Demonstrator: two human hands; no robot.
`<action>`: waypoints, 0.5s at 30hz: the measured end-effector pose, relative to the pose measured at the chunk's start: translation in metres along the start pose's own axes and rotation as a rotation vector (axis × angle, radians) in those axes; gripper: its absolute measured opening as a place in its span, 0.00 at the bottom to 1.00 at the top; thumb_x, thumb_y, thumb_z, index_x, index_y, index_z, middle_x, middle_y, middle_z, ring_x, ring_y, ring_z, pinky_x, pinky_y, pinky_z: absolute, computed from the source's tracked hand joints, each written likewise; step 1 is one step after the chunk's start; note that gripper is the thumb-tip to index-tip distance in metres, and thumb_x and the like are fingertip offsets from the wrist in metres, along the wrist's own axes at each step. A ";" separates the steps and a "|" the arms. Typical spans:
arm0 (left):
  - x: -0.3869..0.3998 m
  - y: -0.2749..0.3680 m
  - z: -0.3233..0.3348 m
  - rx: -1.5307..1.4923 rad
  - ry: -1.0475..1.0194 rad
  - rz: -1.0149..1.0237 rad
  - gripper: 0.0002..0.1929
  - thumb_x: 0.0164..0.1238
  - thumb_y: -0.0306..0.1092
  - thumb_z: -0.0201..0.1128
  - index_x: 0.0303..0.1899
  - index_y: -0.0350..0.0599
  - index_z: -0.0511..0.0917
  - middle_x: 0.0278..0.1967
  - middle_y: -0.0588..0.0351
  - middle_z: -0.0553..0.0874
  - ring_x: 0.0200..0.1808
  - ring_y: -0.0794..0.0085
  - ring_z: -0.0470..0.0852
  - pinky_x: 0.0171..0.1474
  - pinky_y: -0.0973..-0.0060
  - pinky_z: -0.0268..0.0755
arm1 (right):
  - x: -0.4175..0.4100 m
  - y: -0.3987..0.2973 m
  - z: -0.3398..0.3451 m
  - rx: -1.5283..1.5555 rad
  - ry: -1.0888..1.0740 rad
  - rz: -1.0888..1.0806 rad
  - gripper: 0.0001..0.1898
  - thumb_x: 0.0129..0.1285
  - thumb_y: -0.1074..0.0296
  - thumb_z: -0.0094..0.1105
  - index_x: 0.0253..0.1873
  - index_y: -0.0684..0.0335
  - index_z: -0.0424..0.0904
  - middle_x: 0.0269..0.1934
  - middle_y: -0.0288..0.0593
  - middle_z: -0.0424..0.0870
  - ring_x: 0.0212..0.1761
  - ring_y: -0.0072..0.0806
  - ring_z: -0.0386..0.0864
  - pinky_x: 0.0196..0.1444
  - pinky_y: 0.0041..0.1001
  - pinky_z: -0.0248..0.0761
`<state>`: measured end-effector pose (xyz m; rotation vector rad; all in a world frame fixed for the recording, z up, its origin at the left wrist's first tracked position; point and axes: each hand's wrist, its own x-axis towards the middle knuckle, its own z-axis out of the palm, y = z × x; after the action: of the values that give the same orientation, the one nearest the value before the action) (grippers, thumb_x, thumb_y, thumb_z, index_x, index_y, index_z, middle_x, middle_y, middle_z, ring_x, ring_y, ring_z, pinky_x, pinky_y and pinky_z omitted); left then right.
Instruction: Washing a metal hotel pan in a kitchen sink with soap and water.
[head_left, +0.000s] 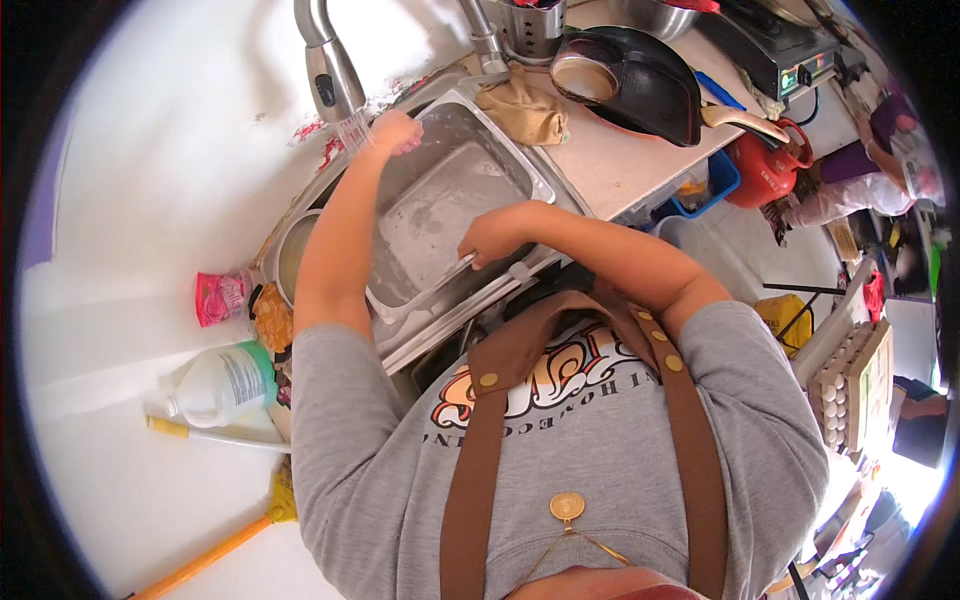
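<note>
A deep stainless steel food pan (450, 202) sits tilted in the sink, with wet, cloudy residue across its bottom. My right hand (496, 232) grips the pan's near rim. Over the pan's far left corner, my left hand (397, 133) has its fingers curled; whether they hold something is hidden. Water sprays from the pull-down faucet (335, 79) onto my left wrist. A round metal bowl (296, 251) stands left of the pan, partly behind my left forearm. The sink's steel edge (457, 307) runs close to my apron.
A tan cloth (521, 109) lies by the sink's right corner. Beyond it, a black divided frying pan (645, 82) rests on the counter. A plastic jug (225, 382) and a pink container (223, 298) are at left. A red gas cylinder (765, 169) and another person (862, 172) are at right.
</note>
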<state>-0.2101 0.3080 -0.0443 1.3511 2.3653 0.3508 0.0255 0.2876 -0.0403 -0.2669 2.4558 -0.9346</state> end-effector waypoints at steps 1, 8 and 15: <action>0.001 0.012 -0.006 -0.134 -0.150 -0.245 0.12 0.56 0.37 0.51 0.26 0.37 0.78 0.24 0.53 0.82 0.27 0.58 0.80 0.35 0.65 0.72 | -0.001 0.005 -0.001 0.005 0.010 0.014 0.22 0.54 0.59 0.54 0.54 0.61 0.69 0.48 0.48 0.75 0.51 0.43 0.70 0.51 0.35 0.62; 0.011 0.029 -0.010 -0.247 -0.326 -0.056 0.20 0.56 0.46 0.55 0.42 0.39 0.78 0.40 0.45 0.80 0.44 0.67 0.77 0.49 0.72 0.65 | 0.000 0.003 0.001 0.010 0.015 0.008 0.22 0.53 0.59 0.54 0.53 0.61 0.71 0.48 0.48 0.75 0.50 0.44 0.71 0.51 0.36 0.63; 0.029 0.042 0.004 -0.023 -0.378 0.289 0.25 0.56 0.50 0.52 0.45 0.36 0.74 0.43 0.49 0.79 0.36 0.64 0.79 0.37 0.69 0.70 | 0.001 0.011 0.000 0.048 0.011 0.020 0.22 0.52 0.59 0.55 0.52 0.62 0.71 0.47 0.49 0.75 0.50 0.44 0.71 0.51 0.37 0.63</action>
<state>-0.1898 0.3542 -0.0375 1.5923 1.8603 0.1805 0.0249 0.2959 -0.0479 -0.2206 2.4385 -0.9872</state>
